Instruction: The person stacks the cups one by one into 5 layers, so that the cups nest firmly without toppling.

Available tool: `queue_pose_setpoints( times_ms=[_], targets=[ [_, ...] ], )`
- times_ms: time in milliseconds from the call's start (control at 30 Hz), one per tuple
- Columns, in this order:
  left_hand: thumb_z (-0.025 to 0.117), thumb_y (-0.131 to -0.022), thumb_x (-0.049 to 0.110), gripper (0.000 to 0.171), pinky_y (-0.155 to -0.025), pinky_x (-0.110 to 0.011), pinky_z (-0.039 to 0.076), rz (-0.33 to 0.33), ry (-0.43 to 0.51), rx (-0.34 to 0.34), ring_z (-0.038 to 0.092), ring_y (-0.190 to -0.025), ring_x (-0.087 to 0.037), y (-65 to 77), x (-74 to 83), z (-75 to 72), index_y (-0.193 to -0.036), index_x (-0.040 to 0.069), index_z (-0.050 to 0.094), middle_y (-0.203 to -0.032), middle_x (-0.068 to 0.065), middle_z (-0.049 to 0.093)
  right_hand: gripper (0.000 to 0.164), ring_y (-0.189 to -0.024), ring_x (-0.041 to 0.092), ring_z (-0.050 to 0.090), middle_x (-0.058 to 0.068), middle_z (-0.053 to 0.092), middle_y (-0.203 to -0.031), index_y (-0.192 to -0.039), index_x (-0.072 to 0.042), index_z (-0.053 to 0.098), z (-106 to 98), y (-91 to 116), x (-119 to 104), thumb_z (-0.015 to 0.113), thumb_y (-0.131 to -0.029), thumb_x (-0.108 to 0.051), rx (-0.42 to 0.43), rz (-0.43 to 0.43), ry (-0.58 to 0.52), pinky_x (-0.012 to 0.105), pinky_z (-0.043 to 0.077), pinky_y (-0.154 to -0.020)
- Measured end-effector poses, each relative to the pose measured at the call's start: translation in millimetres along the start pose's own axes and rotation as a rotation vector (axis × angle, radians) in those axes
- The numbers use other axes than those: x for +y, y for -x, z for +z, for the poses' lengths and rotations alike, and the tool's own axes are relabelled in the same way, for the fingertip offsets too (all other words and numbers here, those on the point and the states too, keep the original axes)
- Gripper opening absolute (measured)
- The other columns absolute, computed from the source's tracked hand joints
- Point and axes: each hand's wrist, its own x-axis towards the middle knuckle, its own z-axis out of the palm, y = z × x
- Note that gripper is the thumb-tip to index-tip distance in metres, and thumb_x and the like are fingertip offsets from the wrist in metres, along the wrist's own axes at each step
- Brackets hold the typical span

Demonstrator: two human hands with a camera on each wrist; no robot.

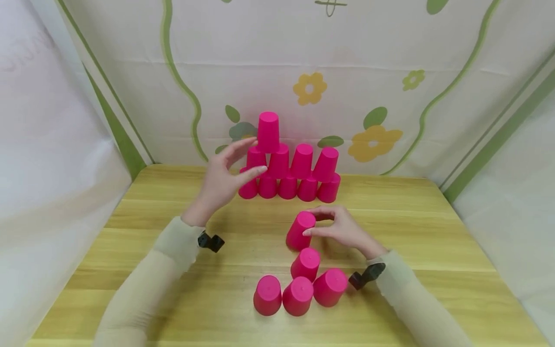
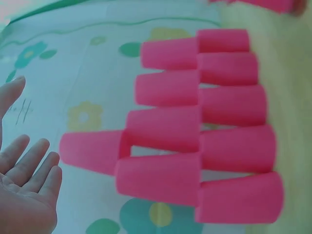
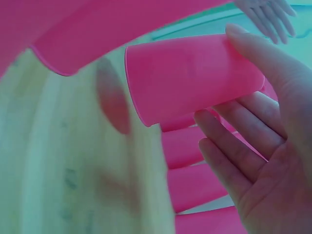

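My right hand [image 1: 340, 226] pinches a pink plastic cup [image 1: 299, 232], upside down, between thumb and fingers. In the right wrist view that cup [image 3: 190, 78] is off the table. My left hand [image 1: 221, 178] is beside the cup stack with thumb and fingers spread. Nothing is held in it; its fingers [image 2: 31, 165] are close to the single top cup [image 2: 92, 150] in the left wrist view. That top cup [image 1: 268, 132] rests inverted over the left of the second row [image 1: 302, 161]. Beneath is a bottom row [image 1: 287, 188] of several inverted cups.
Several more inverted pink cups [image 1: 267, 295] stand near the table's front, one [image 1: 307, 264] just before the held cup. The wooden table [image 1: 143, 231] meets a flower-printed cloth [image 1: 269, 82] behind the stack. White cloth hangs at both sides.
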Motion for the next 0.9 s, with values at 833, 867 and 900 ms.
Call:
queue_pose_setpoints(
  times_ms=[833, 867, 900],
  targets=[
    [0.086, -0.084, 0.035, 0.064, -0.109, -0.049, 0.042, -0.171, -0.039, -0.287, 0.054, -0.129, -0.013, 86.5, -50.0, 30.8, -0.141, 0.027, 0.06, -0.138, 0.011, 0.061, 0.046, -0.103, 0.017, 0.067, 0.002, 0.072, -0.114, -0.13, -0.002, 0.068, -75.8, -6.6, -49.0, 0.081, -0.086, -0.001, 0.417, -0.214, -0.04, 0.027, 0.052, -0.094],
    [0.086, -0.084, 0.035, 0.064, -0.11, -0.05, 0.041, -0.181, -0.031, -0.295, 0.054, -0.13, -0.014, 90.8, -51.0, 31.2, -0.142, 0.025, 0.06, -0.138, 0.009, 0.061, 0.046, -0.104, 0.017, 0.067, 0.002, 0.072, -0.115, -0.131, -0.002, 0.068, -76.8, -7.6, -51.1, 0.081, -0.087, -0.001, 0.424, -0.224, -0.044, 0.026, 0.052, -0.094],
    [0.086, -0.084, 0.035, 0.064, -0.11, -0.053, 0.04, -0.192, -0.014, -0.305, 0.054, -0.13, -0.016, 95.0, -51.6, 31.4, -0.142, 0.024, 0.059, -0.139, 0.007, 0.061, 0.046, -0.105, 0.017, 0.067, 0.003, 0.072, -0.115, -0.131, -0.001, 0.067, -77.8, -8.7, -53.1, 0.08, -0.087, -0.002, 0.431, -0.234, -0.049, 0.026, 0.052, -0.094]
  ],
)
